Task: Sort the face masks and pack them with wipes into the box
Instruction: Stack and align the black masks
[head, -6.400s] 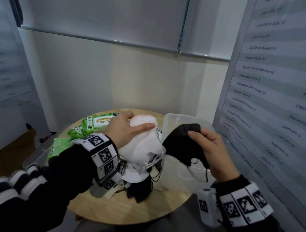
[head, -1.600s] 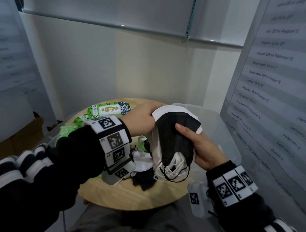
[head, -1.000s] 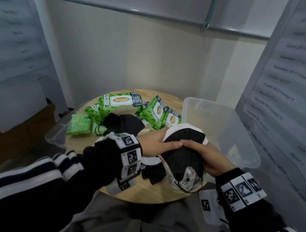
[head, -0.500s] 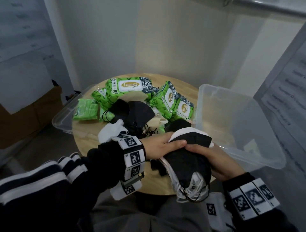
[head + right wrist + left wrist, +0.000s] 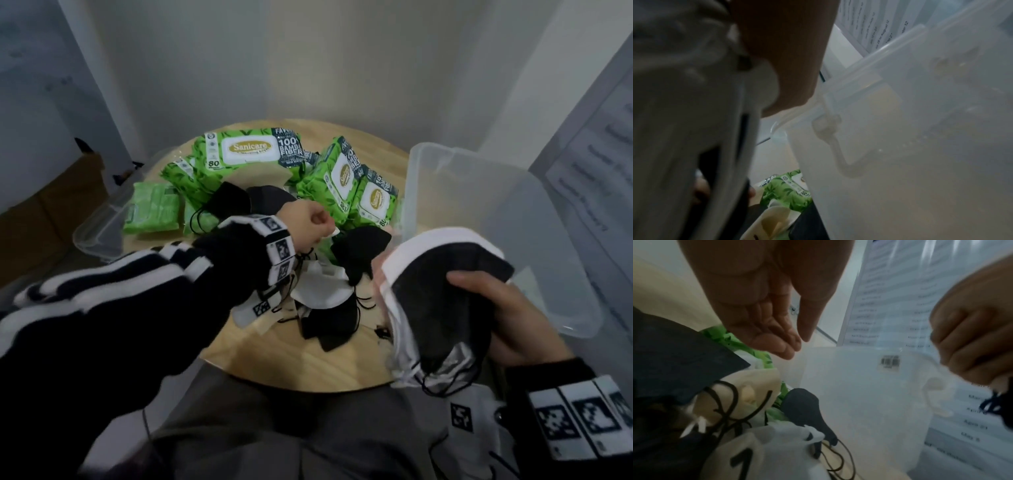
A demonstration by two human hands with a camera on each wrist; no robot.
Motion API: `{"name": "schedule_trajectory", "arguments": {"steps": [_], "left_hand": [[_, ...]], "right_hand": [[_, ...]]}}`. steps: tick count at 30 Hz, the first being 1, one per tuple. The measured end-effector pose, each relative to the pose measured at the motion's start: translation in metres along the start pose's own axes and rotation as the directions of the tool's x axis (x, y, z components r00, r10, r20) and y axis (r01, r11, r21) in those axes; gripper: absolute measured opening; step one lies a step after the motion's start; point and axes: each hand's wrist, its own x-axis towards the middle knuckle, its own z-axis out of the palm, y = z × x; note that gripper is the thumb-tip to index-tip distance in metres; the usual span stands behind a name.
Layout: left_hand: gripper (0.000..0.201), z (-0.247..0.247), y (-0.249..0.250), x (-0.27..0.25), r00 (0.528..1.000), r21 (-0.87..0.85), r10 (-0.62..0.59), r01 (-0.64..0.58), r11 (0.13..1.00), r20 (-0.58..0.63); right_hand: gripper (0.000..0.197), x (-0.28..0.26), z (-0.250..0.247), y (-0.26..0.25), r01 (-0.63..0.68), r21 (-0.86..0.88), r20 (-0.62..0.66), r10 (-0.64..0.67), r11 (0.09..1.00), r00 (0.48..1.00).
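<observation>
The clear plastic box sits on the right side of the round wooden worktop, partly over its edge. Its walls are see-through, and no masks or wipes show inside it. A clear lid lies at the left edge of the worktop, and a small green wipes pack rests on it.

The right hand is just in front of the box. It grips a stack of face masks, with a black mask on top and white ones under it. The thumb lies across the black mask. The ear loops hang down from the bottom of the stack.

The left hand hangs above the pile of loose masks in the middle of the worktop. In the left wrist view its fingers are loosely bent and nothing is in them.

The pile has black masks and white masks mixed up, with black loops tangled among them. One white mask has a black mark like a "1" on it.

Behind the pile lie green Sanicare wipes packs. One big pack lies flat at the back, and two more lean right beside the box.

The wall behind is pale. A sheet with printed lines of dates hangs on the right.
</observation>
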Motion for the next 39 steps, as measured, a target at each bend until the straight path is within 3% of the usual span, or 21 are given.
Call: {"name": "schedule_trajectory", "arguments": {"steps": [3,11,14,17,20,23,27,31,35,39], "left_hand": [[0.017,0.023,0.013,0.026,0.993,0.118,0.103,-0.109,0.987,0.053],[0.024,0.093,0.044,0.087,0.982,0.285,0.112,-0.152,0.946,0.151],[0.028,0.109,0.041,0.097,0.971,0.337,0.081,-0.156,0.929,0.226],[0.046,0.118,0.026,0.104,0.951,0.420,0.022,-0.157,0.894,0.309],[0.051,0.111,0.016,0.093,0.932,0.432,0.002,-0.170,0.886,0.362],[0.034,0.099,0.008,0.086,0.959,0.362,0.033,-0.139,0.922,0.283],[0.028,0.074,0.009,0.075,0.995,0.128,0.074,-0.083,0.988,0.074],[0.023,0.042,0.022,0.059,0.998,-0.023,0.065,-0.064,0.998,0.022],[0.015,0.003,0.035,0.042,0.993,-0.046,0.078,-0.082,0.996,-0.084],[0.023,-0.042,0.057,0.016,0.982,-0.201,0.089,-0.122,0.972,-0.166]], "right_hand": [[0.025,0.007,0.002,-0.016,0.060,0.091,-0.077,-0.053,0.994,0.996],[0.023,0.017,-0.013,-0.024,0.230,0.169,-0.211,-0.193,0.958,0.958],[0.038,0.017,-0.025,-0.020,0.257,0.202,-0.201,-0.217,0.945,0.955],[0.065,0.019,-0.033,-0.017,0.214,0.225,-0.189,-0.173,0.951,0.967],[0.063,0.021,-0.034,-0.017,0.226,0.247,-0.163,-0.189,0.942,0.968],[0.057,0.020,-0.031,-0.017,0.233,0.271,-0.124,-0.206,0.934,0.971],[0.057,0.019,-0.030,-0.018,0.216,0.294,-0.113,-0.191,0.931,0.975],[0.049,0.018,-0.024,-0.020,0.242,0.312,-0.140,-0.207,0.919,0.968],[0.031,0.013,-0.015,-0.023,0.235,0.349,-0.136,-0.199,0.907,0.971],[0.028,0.010,-0.010,-0.023,0.273,0.337,-0.165,-0.229,0.901,0.959]]}}
